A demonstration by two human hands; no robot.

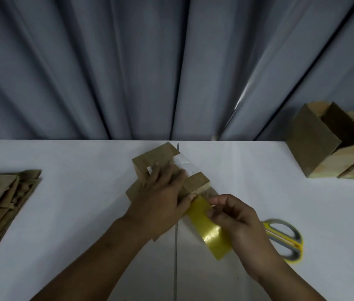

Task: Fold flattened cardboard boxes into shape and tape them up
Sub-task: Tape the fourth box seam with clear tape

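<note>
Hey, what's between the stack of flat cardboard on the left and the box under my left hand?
Nothing: in the head view, only bare white table lies between the flat cardboard stack and the box the left hand rests on.

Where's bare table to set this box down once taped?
Bare table lies between the flattened stack and the box, and between the box and the folded boxes far right. Crowded at centre: left hand, right hand, tape roll, scissors.

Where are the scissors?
Head view: the scissors lie on the white table, lower right, just beyond the right hand holding the tape.
</note>
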